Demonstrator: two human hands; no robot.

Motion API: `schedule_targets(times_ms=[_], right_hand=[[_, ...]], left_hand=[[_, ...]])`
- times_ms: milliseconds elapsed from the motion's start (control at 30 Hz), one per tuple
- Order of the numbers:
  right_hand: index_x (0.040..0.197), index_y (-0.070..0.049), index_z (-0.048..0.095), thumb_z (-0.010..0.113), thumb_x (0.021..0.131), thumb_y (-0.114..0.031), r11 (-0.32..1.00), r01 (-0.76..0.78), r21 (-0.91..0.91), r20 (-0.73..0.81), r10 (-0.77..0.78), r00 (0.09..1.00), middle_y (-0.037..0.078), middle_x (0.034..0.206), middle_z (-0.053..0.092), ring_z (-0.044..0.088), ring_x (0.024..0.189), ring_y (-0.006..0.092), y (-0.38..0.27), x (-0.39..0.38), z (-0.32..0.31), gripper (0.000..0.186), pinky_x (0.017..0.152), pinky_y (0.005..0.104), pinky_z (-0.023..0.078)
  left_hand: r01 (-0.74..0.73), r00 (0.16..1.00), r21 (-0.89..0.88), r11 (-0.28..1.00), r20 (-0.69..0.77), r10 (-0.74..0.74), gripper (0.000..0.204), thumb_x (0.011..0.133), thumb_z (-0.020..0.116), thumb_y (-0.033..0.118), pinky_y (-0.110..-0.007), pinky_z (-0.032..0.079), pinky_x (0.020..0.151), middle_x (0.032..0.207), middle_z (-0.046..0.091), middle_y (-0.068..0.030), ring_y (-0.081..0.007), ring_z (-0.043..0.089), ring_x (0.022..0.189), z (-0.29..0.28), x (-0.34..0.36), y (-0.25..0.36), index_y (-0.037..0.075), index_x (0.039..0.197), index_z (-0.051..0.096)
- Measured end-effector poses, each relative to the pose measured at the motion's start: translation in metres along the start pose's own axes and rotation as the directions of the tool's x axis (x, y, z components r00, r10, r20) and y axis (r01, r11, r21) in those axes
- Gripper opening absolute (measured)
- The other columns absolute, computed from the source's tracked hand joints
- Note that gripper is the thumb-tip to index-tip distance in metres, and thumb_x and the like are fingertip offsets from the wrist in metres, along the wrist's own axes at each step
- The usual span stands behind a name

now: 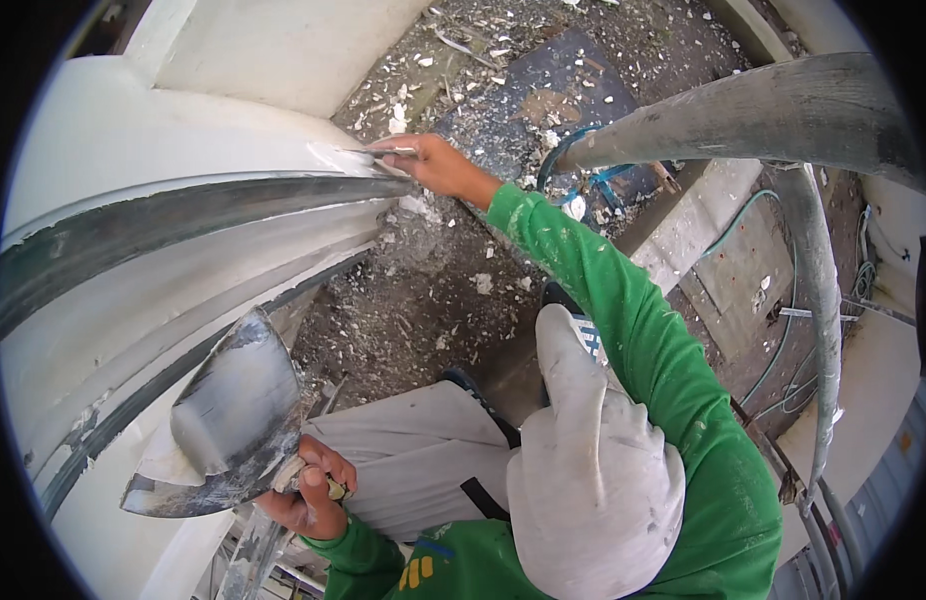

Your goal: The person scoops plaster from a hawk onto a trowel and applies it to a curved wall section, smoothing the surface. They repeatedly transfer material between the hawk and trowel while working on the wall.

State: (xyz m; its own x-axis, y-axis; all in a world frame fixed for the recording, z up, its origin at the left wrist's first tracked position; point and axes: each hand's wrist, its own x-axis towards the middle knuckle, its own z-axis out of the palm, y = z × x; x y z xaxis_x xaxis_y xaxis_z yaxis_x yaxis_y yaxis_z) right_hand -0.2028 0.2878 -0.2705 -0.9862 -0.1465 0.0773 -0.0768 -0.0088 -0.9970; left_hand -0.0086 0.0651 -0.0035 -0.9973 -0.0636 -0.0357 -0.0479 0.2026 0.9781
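a thin putty knife [395, 152] is gripped in the right hand [438, 163], with the fingers closed round it and the blade held at the right end of the white wall [163, 130], just above its lower edge. a white smear [333, 157] is seen beside the blade tip. below that edge, a dark rail [163, 217] is set along the wall. by the left hand [318, 490], closed round its handle, a broad metal blade [248, 472] is held tilted near the wall's lower left part; white paste [163, 458] is spread on it.

green sleeves [623, 285] and grey trousers [413, 440] are worn, and a white cloth head covering [593, 490] is seen from above. white fragments [483, 284] are scattered over the ground, and a dark board [553, 70] is strewn with them. above the board's lower right corner, a blue strap [608, 183] is seen near a thick grey pipe [733, 115].
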Motion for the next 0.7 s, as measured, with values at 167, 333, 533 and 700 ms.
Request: schedule_targets(times_ms=[167,333,533,700], right_hand=[[0.119,-0.007,0.060,0.056,0.090,-0.010,0.999,0.016,0.033,-0.107,-0.013,0.994,0.011,0.115,0.063,0.058,0.106,0.0215,0.008,-0.051,-0.015,0.029,0.095,0.0333,0.043],[0.120,-0.005,0.058,0.054,0.091,-0.008,0.997,0.034,-0.074,-0.132,-0.044,0.990,0.013,0.117,0.062,0.058,0.107,0.0243,0.010,-0.013,-0.016,0.030,0.095,0.0343,0.043],[0.129,-0.008,0.050,0.048,0.090,-0.003,0.967,0.202,-0.157,0.027,-0.200,0.979,0.015,0.125,0.055,0.053,0.114,0.0279,0.038,0.011,0.011,0.040,0.100,0.0370,0.039],[0.130,-0.007,0.049,0.048,0.091,-0.005,0.979,0.167,-0.115,0.067,-0.160,0.985,0.014,0.128,0.053,0.051,0.117,0.0283,0.022,-0.053,-0.010,0.039,0.101,0.0374,0.038]], left_hand=[[-0.010,0.998,-0.012,1.000,0.060,0.011,0.037,0.091,0.047,0.005,-0.026,0.040,0.033,0.079,0.045,-0.0139,-0.0148,0.044,0.049,-0.002,0.006,-0.002,0.003,0.123,0.029],[-0.011,0.998,0.005,1.000,0.054,0.010,0.039,0.091,0.046,0.005,-0.025,0.040,0.033,0.080,0.045,-0.0139,-0.0143,0.044,0.049,-0.009,-0.002,-0.006,0.005,0.126,0.028],[-0.019,0.998,-0.023,1.000,0.056,0.021,0.047,0.091,0.046,0.005,-0.025,0.040,0.034,0.082,0.045,-0.0139,-0.0144,0.044,0.050,-0.009,0.000,-0.004,0.010,0.132,0.024],[0.011,0.998,-0.096,0.995,0.068,-0.005,0.047,0.092,0.045,0.008,-0.026,0.042,0.035,0.084,0.044,-0.0138,-0.0148,0.044,0.050,-0.003,0.006,-0.003,0.009,0.134,0.023]])
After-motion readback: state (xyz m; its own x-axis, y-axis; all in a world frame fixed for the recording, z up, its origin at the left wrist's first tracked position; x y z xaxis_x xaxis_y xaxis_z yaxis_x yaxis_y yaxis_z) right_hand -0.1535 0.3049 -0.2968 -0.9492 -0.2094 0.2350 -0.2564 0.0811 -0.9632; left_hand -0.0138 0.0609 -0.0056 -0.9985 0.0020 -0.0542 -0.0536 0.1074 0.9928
